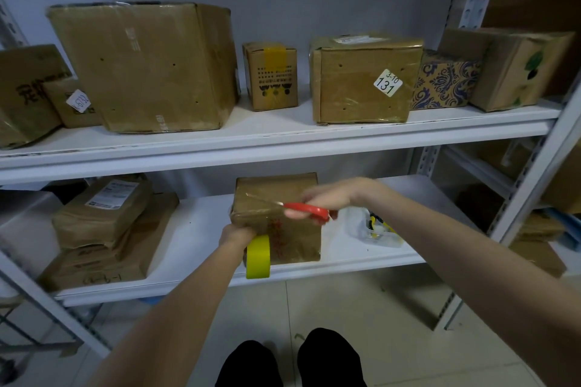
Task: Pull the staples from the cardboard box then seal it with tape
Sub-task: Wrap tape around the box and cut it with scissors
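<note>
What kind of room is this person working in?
Probably a parcel storeroom: white metal shelving holds taped cardboard parcels, one carries a sticker numbered 131, plus a yellow tape roll.

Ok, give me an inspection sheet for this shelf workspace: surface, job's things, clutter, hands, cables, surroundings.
Surface: white lower shelf, which carries the work.
Job's things: cardboard box on the lower shelf, glossy with clear wrap; yellow tape roll at its front edge; red scissors over its top.
Clutter: flat parcels stacked at the left; clear plastic container to the right of the box.
Hands: left hand curled at the box's front left corner, apparently holding the tape roll; right hand grips the scissors, blades pointing left.
Cables: nothing seen.
Surroundings: upper shelf lined with boxes, one labelled 131; tiled floor below.
</note>
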Available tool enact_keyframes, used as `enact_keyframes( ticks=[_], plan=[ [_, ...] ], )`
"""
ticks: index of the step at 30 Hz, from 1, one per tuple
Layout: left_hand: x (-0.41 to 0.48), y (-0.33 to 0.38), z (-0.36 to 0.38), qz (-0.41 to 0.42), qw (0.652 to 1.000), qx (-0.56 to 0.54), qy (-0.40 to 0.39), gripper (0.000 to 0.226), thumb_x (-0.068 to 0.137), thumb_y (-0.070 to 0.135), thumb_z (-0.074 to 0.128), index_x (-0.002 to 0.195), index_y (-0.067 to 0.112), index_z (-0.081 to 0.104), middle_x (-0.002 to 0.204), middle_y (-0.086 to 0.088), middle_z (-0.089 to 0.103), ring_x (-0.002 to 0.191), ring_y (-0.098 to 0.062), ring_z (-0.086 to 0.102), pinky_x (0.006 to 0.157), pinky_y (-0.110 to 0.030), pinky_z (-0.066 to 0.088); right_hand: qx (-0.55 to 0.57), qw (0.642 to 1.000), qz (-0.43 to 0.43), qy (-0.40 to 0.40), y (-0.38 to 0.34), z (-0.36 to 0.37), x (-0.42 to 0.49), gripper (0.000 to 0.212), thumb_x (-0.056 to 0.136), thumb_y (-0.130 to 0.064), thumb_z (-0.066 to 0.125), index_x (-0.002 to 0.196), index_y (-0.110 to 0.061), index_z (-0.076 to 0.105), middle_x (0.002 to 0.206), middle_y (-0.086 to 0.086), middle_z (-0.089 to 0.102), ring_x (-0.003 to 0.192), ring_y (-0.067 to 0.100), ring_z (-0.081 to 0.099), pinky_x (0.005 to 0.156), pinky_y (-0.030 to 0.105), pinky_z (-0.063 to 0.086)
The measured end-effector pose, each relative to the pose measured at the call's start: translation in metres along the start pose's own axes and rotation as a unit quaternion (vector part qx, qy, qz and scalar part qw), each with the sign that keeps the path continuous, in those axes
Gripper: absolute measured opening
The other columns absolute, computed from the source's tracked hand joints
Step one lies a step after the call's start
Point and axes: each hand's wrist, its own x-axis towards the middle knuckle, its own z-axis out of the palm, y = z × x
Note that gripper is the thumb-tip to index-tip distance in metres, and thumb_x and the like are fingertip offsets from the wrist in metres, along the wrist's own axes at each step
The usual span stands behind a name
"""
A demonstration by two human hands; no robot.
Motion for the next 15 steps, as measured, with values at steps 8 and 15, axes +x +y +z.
enact_keyframes(
  ticks=[8, 15],
  plan=[
    [0.005, -0.001, -0.004, -0.024, 0.998, -0.042, -0.031, 0.032, 0.084, 0.024, 0.069, 0.106, 0.009, 0.052, 0.109, -0.016, 0.06, 0.096, -0.031, 0.058, 0.08, -0.036, 0.046, 0.03, 0.983, 0.142, -0.115, 0.039, 0.019, 0.05, 0.06, 0.082, -0.076, 0.039, 0.071, -0.017, 0.05, 0.073, 0.003, 0.054, 0.067, 0.014, 0.052, 0.078, 0.031, 0.04],
    [0.007, -0.003, -0.01, -0.045, 0.996, -0.044, -0.065, 0.035, 0.084, 0.021, 0.068, 0.113, 0.008, 0.055, 0.113, -0.017, 0.062, 0.107, -0.034, 0.059, 0.094, -0.042, 0.047, 0.05, 0.986, 0.135, -0.083, 0.036, 0.023, 0.075, 0.054, 0.086, -0.072, 0.038, 0.071, -0.021, 0.044, 0.074, 0.0, 0.049, 0.067, 0.012, 0.046, 0.076, 0.03, 0.038]
  ],
)
